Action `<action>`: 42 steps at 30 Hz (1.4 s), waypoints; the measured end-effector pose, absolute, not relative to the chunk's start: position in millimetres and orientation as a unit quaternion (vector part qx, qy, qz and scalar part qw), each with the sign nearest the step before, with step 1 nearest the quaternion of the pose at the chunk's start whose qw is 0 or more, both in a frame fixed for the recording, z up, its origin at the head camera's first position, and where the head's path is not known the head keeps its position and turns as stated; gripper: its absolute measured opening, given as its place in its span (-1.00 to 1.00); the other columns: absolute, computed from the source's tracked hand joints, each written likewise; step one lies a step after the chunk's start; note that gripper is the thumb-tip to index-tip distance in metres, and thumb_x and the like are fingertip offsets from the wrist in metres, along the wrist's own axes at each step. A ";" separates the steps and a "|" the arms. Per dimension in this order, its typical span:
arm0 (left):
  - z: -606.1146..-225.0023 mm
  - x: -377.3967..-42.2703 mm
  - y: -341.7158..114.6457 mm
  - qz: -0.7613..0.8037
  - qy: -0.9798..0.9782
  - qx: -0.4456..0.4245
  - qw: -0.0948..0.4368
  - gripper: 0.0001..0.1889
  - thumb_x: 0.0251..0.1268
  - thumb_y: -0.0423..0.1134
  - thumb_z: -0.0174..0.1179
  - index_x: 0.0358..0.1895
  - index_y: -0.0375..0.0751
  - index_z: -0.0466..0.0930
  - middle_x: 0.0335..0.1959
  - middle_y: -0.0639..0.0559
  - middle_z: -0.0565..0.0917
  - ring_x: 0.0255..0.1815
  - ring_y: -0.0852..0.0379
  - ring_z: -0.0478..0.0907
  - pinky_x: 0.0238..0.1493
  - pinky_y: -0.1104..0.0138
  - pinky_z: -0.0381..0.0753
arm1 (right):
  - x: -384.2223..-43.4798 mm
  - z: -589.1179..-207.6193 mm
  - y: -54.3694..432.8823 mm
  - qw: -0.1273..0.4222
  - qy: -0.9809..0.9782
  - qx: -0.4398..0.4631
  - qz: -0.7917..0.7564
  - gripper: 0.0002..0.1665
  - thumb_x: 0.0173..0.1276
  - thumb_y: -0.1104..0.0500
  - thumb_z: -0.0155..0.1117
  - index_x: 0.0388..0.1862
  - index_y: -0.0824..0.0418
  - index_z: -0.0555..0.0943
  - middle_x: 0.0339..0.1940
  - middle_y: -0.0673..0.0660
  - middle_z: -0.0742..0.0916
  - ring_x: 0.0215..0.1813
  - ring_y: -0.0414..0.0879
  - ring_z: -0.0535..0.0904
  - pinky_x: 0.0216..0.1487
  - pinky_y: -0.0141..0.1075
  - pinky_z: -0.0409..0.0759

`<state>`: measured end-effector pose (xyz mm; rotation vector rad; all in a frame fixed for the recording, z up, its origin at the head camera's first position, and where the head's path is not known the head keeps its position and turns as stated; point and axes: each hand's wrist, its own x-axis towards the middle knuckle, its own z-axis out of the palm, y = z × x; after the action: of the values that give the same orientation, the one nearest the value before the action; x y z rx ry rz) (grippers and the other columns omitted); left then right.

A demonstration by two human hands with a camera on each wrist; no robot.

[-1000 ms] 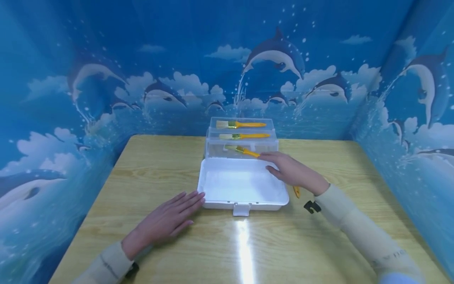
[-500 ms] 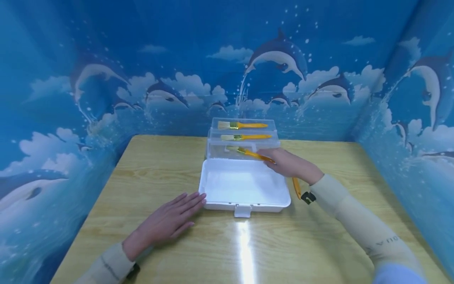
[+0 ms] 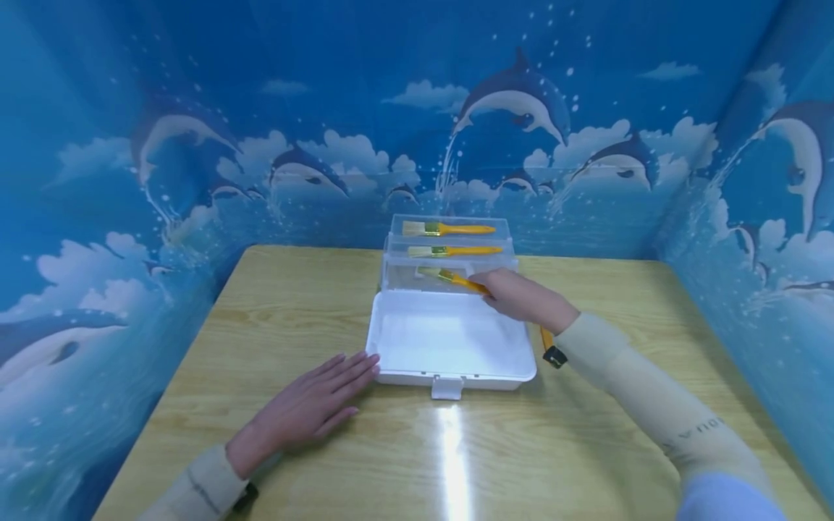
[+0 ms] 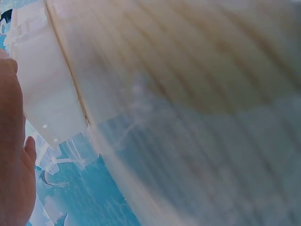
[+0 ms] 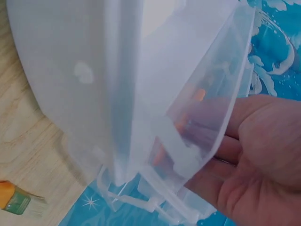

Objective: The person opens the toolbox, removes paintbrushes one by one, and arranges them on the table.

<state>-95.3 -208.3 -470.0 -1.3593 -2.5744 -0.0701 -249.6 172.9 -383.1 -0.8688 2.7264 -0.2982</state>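
A white plastic box (image 3: 449, 340) sits open on the table, with clear tiered trays (image 3: 396, 281) raised behind it. My right hand (image 3: 521, 295) reaches into the lowest tray with curled fingers on the yellow handle of a paintbrush (image 3: 464, 281). Its bristles point left. In the right wrist view the fingers (image 5: 230, 148) lie behind the tray's translucent side wall, and orange shows through it. My left hand (image 3: 306, 405) lies flat with straight fingers, fingertips at the box's front left corner.
One paintbrush (image 3: 465, 229) lies in the top tray and another (image 3: 456, 251) in the middle tray. A further brush (image 3: 546, 337) is on the table right of the box, partly hidden by the right arm. A dolphin-print curtain (image 3: 313, 108) surrounds the table.
My right hand's fingers have curled in at the handle of the lowest brush. The handle rose in front of the hand, then dropped slightly. The left hand stays put.
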 end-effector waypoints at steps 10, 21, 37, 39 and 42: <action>-470.3 -95.2 -206.2 -0.025 -0.880 -0.461 0.114 -0.26 0.53 0.01 0.07 0.63 -0.16 0.06 0.68 0.00 0.06 0.66 0.02 0.06 0.69 0.21 -0.12 | -251.3 -381.4 163.1 0.076 0.940 -0.323 -0.082 -0.51 0.44 0.37 0.29 0.33 0.23 0.60 0.31 0.21 0.67 0.23 0.08 0.66 0.23 -0.07 0.70; -472.8 -94.8 -205.6 -0.033 -0.878 -0.462 0.118 -0.27 0.53 0.01 0.07 0.63 -0.15 0.08 0.67 0.00 0.08 0.64 0.01 0.10 0.69 0.19 -0.08 | -250.2 -381.6 160.7 0.085 0.947 -0.303 -0.071 -0.44 0.31 0.44 0.33 0.31 0.24 0.61 0.28 0.22 0.68 0.20 0.11 0.67 0.21 -0.04 0.71; -475.1 -96.6 -207.2 -0.038 -0.871 -0.473 0.127 -0.30 0.56 0.02 0.01 0.62 -0.19 0.09 0.66 -0.04 0.10 0.64 -0.03 0.10 0.68 0.17 -0.06 | -252.1 -388.6 157.1 0.084 0.949 -0.298 -0.057 -0.70 0.43 0.25 0.35 0.12 0.21 0.73 -0.08 0.15 0.79 -0.05 -0.01 0.70 -0.01 -0.17 0.76; -474.4 -96.8 -207.3 -0.038 -0.869 -0.475 0.131 -0.30 0.55 0.02 0.02 0.61 -0.19 0.10 0.66 -0.05 0.12 0.63 -0.04 0.12 0.68 0.16 -0.05 | -251.9 -388.1 156.9 0.086 0.948 -0.300 -0.056 -0.68 0.42 0.26 0.34 0.14 0.22 0.72 -0.08 0.16 0.78 -0.06 -0.01 0.69 -0.02 -0.17 0.76; -473.0 -97.0 -207.4 -0.035 -0.869 -0.475 0.135 -0.28 0.52 0.01 0.06 0.61 -0.20 0.12 0.65 -0.05 0.13 0.63 -0.04 0.13 0.66 0.14 0.02 | -251.3 -387.3 157.2 0.088 0.948 -0.300 -0.057 -0.62 0.38 0.28 0.36 0.18 0.23 0.70 -0.06 0.16 0.76 -0.08 -0.02 0.67 -0.05 -0.18 0.75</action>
<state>-97.0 -207.4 -473.0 -1.3758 -2.5174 -0.1022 -251.3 157.2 -387.3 -0.8917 2.8221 -0.1690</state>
